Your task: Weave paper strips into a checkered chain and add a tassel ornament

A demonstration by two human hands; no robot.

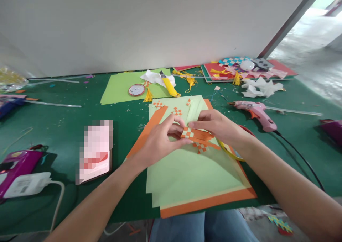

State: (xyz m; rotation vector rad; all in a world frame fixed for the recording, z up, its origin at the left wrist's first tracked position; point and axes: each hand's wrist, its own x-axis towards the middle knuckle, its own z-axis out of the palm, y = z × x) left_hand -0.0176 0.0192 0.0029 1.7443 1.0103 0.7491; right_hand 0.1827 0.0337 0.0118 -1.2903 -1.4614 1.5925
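Between my two hands is a small piece of woven paper strips [199,134], orange with a pale green check at its left end and loose orange strips to the right. My left hand [162,137] pinches the checked end between thumb and fingers. My right hand [213,124] has its thumb and fingers closed at the upper edge of the same piece, its fingertips partly hidden. Below lies a stack of pale green paper sheets [192,178] over orange paper [208,203]. Small checked woven pieces [176,111] rest on the sheets, one of them [201,148] just under my hands.
A pink glue gun [258,114] with its cord lies right of my right hand. A yellow utility knife [170,85] and a round tin [136,89] sit behind the sheets. At left are a phone [97,153] and a white power adapter [28,185]. Behind stands a grey wall [133,28].
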